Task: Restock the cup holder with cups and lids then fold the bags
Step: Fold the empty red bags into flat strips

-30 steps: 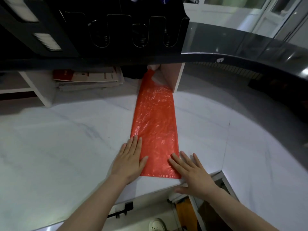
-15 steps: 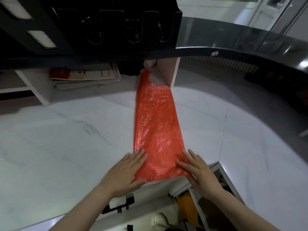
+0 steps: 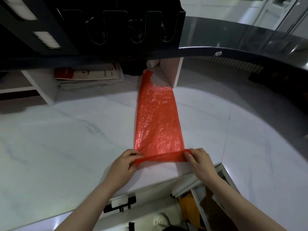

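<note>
A long red plastic bag [image 3: 157,117] lies flat on the white marble counter [image 3: 66,139], its handles pointing away toward the back. Its near end is turned up into a narrow fold. My left hand [image 3: 124,164] pinches the left corner of that fold. My right hand [image 3: 199,160] pinches the right corner. The black cup holder [image 3: 133,25] with its slotted tubes stands above on the dark raised ledge.
A stack of papers and booklets [image 3: 90,77] lies under the ledge at the back left. A white divider panel [image 3: 173,72] stands by the bag's far end. The counter's near edge is close to my hands; open drawers [image 3: 200,205] sit below.
My hands lay flat on the bag's near end before. Now both have pinched its corners and lifted the near edge into a small fold turned away from me.
</note>
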